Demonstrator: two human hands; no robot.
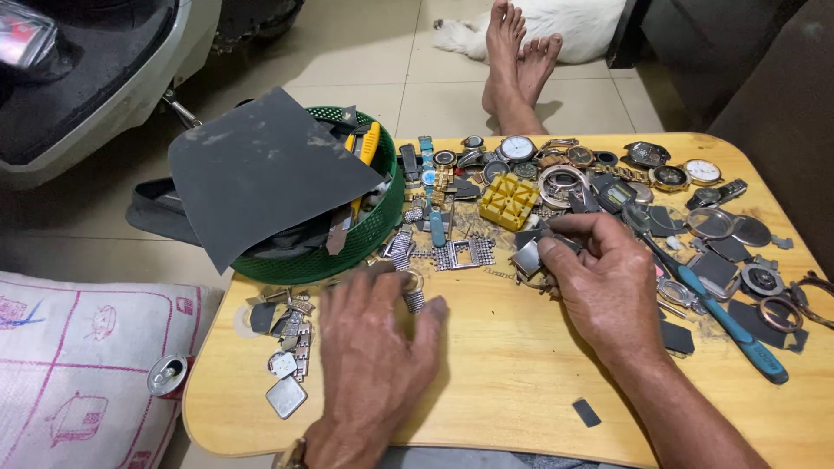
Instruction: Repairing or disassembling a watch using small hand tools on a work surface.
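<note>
The right hand (604, 282) pinches a small metal watch case (528, 258), seemingly light, rigid and slippery, best gripped by its edges. The left hand (375, 347) lies spread flat on the wooden table (512, 382), fingertips touching a loose steel band link (413, 295).

My left hand (369, 360) lies flat and covers whatever sits under its palm; only a bit of metal band (415, 297) pokes out by the fingers. My right hand (599, 287) hides most of the small grey metal piece (526, 258) it pinches. The dark grey abrasive sheet (261, 169) masks most of the round green plastic basket (369, 236). The far watch dials are too small to read.
</note>
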